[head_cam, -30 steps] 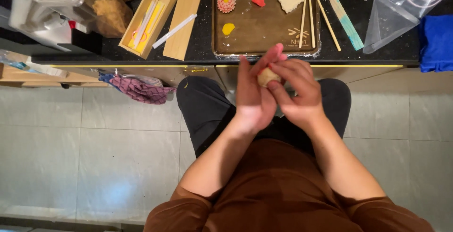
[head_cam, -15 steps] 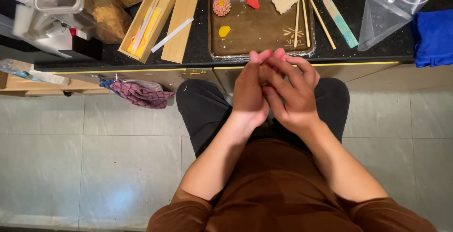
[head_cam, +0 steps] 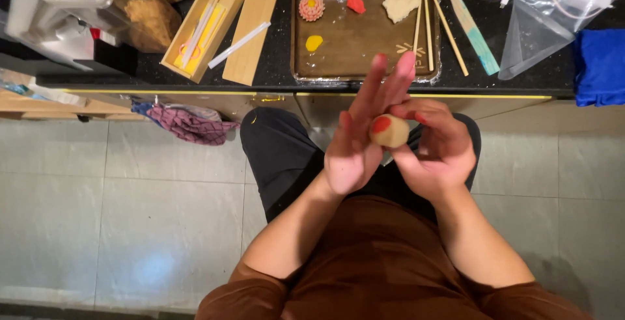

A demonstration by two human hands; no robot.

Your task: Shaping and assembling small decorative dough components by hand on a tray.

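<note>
Between both hands, right fingers (head_cam: 416, 115) hold a dough ball (head_cam: 389, 130), underside hidden.

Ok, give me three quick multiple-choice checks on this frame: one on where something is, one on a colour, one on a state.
1. Where is the dough ball?
A. on the tray
B. between the two hands
C. on the floor

2. What colour is the patch on the ball?
A. red
B. green
C. blue

3. How is the left hand?
A. clenched in a fist
B. fingers stretched out flat
C. resting on the counter

Answers:
1 B: the right hand cups the ball against the left palm, in front of the tray.
2 A: a red spot shows on its tan surface.
3 B: the fingers point straight toward the counter.
</note>
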